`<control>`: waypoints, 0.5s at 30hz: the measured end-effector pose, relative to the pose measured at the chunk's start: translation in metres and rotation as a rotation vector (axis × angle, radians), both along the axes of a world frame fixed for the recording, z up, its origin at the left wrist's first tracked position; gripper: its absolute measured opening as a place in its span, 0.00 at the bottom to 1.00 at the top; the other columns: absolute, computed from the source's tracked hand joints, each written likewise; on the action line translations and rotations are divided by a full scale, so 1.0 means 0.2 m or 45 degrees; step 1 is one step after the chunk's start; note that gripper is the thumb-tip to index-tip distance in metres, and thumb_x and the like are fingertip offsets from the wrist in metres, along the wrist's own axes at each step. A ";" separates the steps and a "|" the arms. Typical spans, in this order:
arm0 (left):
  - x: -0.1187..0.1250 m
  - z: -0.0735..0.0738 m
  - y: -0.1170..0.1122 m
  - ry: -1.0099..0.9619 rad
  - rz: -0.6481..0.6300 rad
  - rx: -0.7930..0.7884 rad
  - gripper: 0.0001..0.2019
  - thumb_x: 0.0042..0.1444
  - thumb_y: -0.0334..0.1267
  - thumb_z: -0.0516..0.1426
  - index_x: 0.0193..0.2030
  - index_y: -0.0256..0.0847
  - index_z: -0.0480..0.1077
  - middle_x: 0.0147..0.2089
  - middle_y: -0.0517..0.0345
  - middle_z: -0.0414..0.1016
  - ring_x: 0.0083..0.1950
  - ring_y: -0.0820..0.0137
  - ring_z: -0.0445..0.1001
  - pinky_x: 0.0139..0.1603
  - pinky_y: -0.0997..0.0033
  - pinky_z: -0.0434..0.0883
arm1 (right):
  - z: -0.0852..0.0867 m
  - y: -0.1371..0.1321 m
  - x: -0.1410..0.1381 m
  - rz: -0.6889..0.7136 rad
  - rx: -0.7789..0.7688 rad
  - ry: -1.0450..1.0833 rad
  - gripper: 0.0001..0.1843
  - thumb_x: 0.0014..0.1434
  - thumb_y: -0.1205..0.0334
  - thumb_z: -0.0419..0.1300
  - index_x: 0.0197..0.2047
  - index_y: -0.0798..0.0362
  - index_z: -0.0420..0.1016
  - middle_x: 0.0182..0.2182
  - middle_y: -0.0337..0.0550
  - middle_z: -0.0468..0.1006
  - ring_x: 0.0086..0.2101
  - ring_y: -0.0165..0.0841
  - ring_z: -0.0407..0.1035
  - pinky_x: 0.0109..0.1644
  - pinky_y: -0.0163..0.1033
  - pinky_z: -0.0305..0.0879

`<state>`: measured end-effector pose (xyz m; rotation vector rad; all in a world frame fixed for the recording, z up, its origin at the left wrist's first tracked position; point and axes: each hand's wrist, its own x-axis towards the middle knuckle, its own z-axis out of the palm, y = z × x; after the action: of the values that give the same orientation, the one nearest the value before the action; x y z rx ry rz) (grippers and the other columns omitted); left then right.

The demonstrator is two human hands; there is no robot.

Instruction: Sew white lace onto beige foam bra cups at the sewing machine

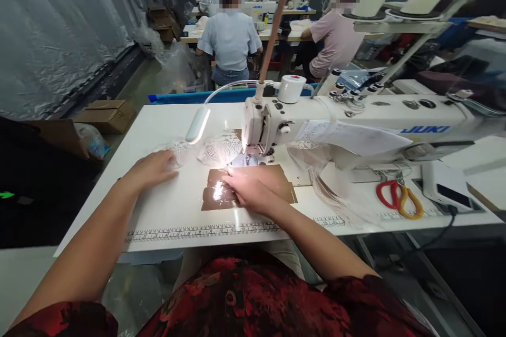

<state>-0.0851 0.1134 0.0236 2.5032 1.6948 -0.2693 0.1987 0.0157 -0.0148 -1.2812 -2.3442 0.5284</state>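
Observation:
My left hand (152, 168) lies on the white table with its fingers reaching onto a piece of white lace (179, 151). More lace (220, 148) sits under the lamp beside the needle. My right hand (247, 191) rests palm down, fingers stretched, on a glossy brown sheet (215, 195) taped to the table in front of the white sewing machine (356, 116). Neither hand grips anything that I can see.
Red and yellow scissors (397, 198) lie right of the machine, near a phone (454, 196). A clear plastic bag (328, 184) hangs over the table beside the machine. Two people sit at tables beyond. Cardboard boxes (105, 115) stand on the floor left.

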 end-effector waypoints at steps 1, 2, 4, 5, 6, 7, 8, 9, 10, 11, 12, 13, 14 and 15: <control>-0.01 -0.03 0.00 -0.030 0.011 -0.043 0.25 0.54 0.48 0.53 0.56 0.39 0.62 0.58 0.48 0.68 0.54 0.55 0.70 0.49 0.61 0.68 | 0.00 -0.04 0.05 -0.017 -0.007 0.006 0.18 0.55 0.75 0.50 0.46 0.50 0.72 0.51 0.45 0.73 0.49 0.37 0.68 0.48 0.40 0.67; -0.01 -0.04 -0.01 -0.037 0.028 -0.048 0.27 0.56 0.49 0.51 0.59 0.38 0.60 0.61 0.48 0.66 0.57 0.54 0.68 0.51 0.59 0.67 | 0.00 -0.09 0.12 -0.083 -0.006 0.019 0.20 0.56 0.75 0.49 0.48 0.50 0.71 0.50 0.45 0.74 0.49 0.37 0.68 0.48 0.40 0.66; -0.01 -0.05 -0.02 -0.036 0.062 0.023 0.27 0.58 0.49 0.49 0.61 0.38 0.60 0.63 0.48 0.64 0.60 0.53 0.65 0.54 0.54 0.66 | 0.01 -0.21 0.28 -0.325 0.014 0.023 0.17 0.58 0.71 0.50 0.48 0.50 0.72 0.45 0.45 0.76 0.45 0.37 0.70 0.44 0.40 0.67; 0.00 -0.05 -0.03 -0.053 0.062 0.066 0.26 0.58 0.49 0.48 0.60 0.38 0.61 0.62 0.48 0.65 0.60 0.53 0.65 0.55 0.53 0.66 | 0.01 -0.27 0.37 -0.473 0.057 0.024 0.15 0.60 0.67 0.51 0.47 0.50 0.72 0.44 0.46 0.76 0.43 0.37 0.70 0.44 0.40 0.67; 0.02 -0.05 -0.03 -0.092 0.044 0.104 0.26 0.58 0.50 0.48 0.59 0.39 0.62 0.62 0.49 0.65 0.60 0.54 0.65 0.54 0.53 0.67 | 0.00 -0.32 0.47 -0.643 0.124 0.020 0.13 0.61 0.63 0.52 0.47 0.50 0.72 0.44 0.47 0.76 0.43 0.38 0.70 0.44 0.41 0.67; 0.04 -0.05 -0.04 -0.151 0.003 0.132 0.25 0.58 0.51 0.47 0.58 0.40 0.64 0.62 0.50 0.65 0.60 0.55 0.65 0.54 0.53 0.67 | -0.01 -0.37 0.57 -0.813 0.206 0.002 0.13 0.61 0.59 0.54 0.47 0.51 0.72 0.44 0.50 0.76 0.44 0.39 0.70 0.45 0.42 0.66; 0.07 -0.05 -0.04 -0.224 -0.058 0.150 0.25 0.58 0.52 0.48 0.57 0.40 0.65 0.62 0.51 0.65 0.60 0.56 0.65 0.56 0.54 0.67 | -0.02 -0.42 0.66 -0.972 0.261 -0.043 0.15 0.59 0.56 0.55 0.47 0.52 0.72 0.45 0.52 0.75 0.44 0.41 0.70 0.44 0.43 0.66; 0.10 -0.06 -0.04 -0.299 -0.137 0.154 0.25 0.58 0.53 0.48 0.56 0.40 0.66 0.62 0.51 0.65 0.61 0.57 0.64 0.58 0.55 0.66 | -0.04 -0.45 0.75 -1.119 0.259 -0.113 0.16 0.58 0.55 0.56 0.46 0.53 0.72 0.45 0.53 0.75 0.43 0.42 0.69 0.42 0.43 0.65; 0.14 -0.08 -0.04 -0.361 -0.219 0.143 0.26 0.58 0.54 0.48 0.56 0.41 0.66 0.63 0.51 0.64 0.62 0.57 0.63 0.59 0.56 0.64 | -0.05 -0.47 0.83 -1.245 0.219 -0.178 0.15 0.57 0.55 0.56 0.44 0.54 0.72 0.44 0.53 0.75 0.41 0.42 0.70 0.39 0.43 0.64; 0.18 -0.11 -0.03 -0.404 -0.289 0.115 0.27 0.58 0.56 0.48 0.57 0.41 0.67 0.64 0.51 0.63 0.64 0.57 0.62 0.61 0.57 0.63 | -0.07 -0.49 0.89 -1.324 0.144 -0.213 0.12 0.56 0.56 0.56 0.40 0.54 0.72 0.38 0.52 0.76 0.37 0.41 0.69 0.35 0.42 0.62; 0.22 -0.13 -0.01 -0.426 -0.338 0.077 0.28 0.57 0.57 0.48 0.58 0.42 0.67 0.64 0.51 0.63 0.65 0.57 0.61 0.63 0.57 0.62 | -0.08 -0.50 0.94 -1.388 0.088 -0.195 0.10 0.54 0.56 0.57 0.35 0.54 0.72 0.31 0.48 0.75 0.33 0.39 0.68 0.32 0.40 0.60; 0.26 -0.16 0.00 -0.422 -0.359 0.038 0.29 0.57 0.58 0.48 0.58 0.42 0.66 0.65 0.51 0.62 0.65 0.56 0.60 0.63 0.57 0.61 | -0.09 -0.50 0.97 -1.440 0.053 -0.106 0.09 0.52 0.55 0.58 0.31 0.53 0.70 0.26 0.44 0.72 0.29 0.37 0.65 0.30 0.39 0.58; 0.30 -0.19 0.02 -0.399 -0.359 0.008 0.30 0.57 0.59 0.47 0.59 0.41 0.66 0.65 0.50 0.61 0.66 0.56 0.59 0.64 0.56 0.60 | -0.09 -0.49 0.99 -1.474 0.031 0.054 0.10 0.50 0.54 0.59 0.28 0.52 0.68 0.22 0.40 0.69 0.26 0.34 0.63 0.28 0.38 0.56; 0.34 -0.22 0.05 -0.364 -0.345 0.000 0.31 0.57 0.59 0.46 0.59 0.40 0.66 0.66 0.48 0.61 0.66 0.55 0.58 0.64 0.56 0.59 | -0.09 -0.48 1.00 -1.502 0.021 0.276 0.12 0.48 0.53 0.61 0.27 0.51 0.66 0.20 0.37 0.66 0.23 0.31 0.60 0.26 0.36 0.54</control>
<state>-0.0181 0.1229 -0.0195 2.6170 1.2522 0.0674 0.3987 -0.0796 -0.0321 -2.1234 -1.0796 0.2102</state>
